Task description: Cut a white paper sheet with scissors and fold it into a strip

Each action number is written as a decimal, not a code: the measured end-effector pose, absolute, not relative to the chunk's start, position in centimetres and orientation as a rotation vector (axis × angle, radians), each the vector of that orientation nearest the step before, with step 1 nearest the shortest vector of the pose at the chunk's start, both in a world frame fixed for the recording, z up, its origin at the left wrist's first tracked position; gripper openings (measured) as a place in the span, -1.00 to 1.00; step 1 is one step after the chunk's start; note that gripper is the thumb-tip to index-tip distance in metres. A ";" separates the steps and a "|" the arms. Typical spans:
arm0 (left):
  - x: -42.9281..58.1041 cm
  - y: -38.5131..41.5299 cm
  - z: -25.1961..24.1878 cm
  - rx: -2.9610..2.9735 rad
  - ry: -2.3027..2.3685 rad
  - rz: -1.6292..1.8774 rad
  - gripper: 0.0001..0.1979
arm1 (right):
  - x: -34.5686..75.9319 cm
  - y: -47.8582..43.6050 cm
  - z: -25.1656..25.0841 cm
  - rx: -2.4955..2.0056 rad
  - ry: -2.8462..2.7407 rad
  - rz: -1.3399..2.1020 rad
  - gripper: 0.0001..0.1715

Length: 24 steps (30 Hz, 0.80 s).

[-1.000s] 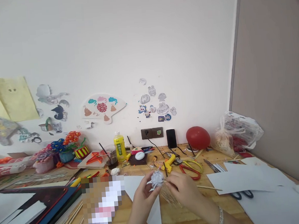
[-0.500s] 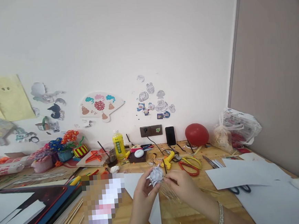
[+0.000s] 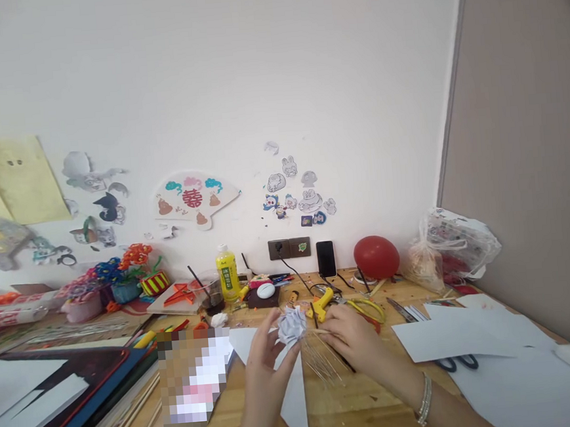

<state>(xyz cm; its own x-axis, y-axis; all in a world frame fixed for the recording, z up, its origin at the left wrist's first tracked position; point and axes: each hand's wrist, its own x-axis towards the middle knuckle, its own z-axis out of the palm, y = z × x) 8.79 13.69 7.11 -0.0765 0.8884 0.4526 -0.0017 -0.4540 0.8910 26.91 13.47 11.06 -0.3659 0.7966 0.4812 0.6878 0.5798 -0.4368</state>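
My left hand (image 3: 266,356) holds a small white paper flower (image 3: 290,325) pinched at its fingertips, raised a little above the wooden desk (image 3: 345,413). My right hand (image 3: 350,337) is just right of the flower, fingers curled beside a thin stick that leads to it; whether it grips the stick I cannot tell for sure. A loose bunch of thin wooden skewers (image 3: 321,363) lies on the desk under both hands. A white paper triangle (image 3: 292,397) lies below my left hand. A silver bracelet (image 3: 422,399) is on my right wrist.
A yellow glue gun (image 3: 321,303), yellow and red scissors (image 3: 369,309), a red balloon (image 3: 376,257), a phone (image 3: 326,259) and a yellow bottle (image 3: 227,282) stand behind. White sheets (image 3: 472,340) lie right; a dark folder (image 3: 57,396) and long sticks left.
Both hands with the paper flower have risen slightly and shifted a little left; the left hand's fingers have turned round the flower. The camera view has shifted slightly.
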 end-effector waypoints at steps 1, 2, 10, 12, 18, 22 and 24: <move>8.9 13.7 7.2 1.451 0.941 1.651 -0.27 | 27.0 13.5 11.2 -1.155 -2.111 0.237 -0.65; 9.0 13.7 7.1 1.417 0.889 1.660 -0.19 | 26.9 13.5 11.2 -1.116 -2.068 0.295 -0.61; 12.2 12.9 4.9 1.556 0.824 1.116 -0.44 | 24.7 12.7 9.8 -0.846 -1.439 1.058 -0.47; 13.0 12.4 4.6 1.555 0.788 1.087 -0.40 | 24.6 12.3 9.9 -0.843 -1.401 1.056 -0.47; 13.5 11.7 4.4 1.670 0.878 1.041 -0.56 | 25.8 12.5 10.8 -0.834 -1.604 0.972 -0.47; 13.2 11.5 4.8 1.818 0.941 1.089 -0.59 | 27.3 12.8 12.7 -0.711 -1.651 0.986 -0.34; 13.1 11.5 4.9 1.863 0.955 1.072 -0.60 | 27.9 12.8 13.8 -0.632 -1.612 1.022 -0.23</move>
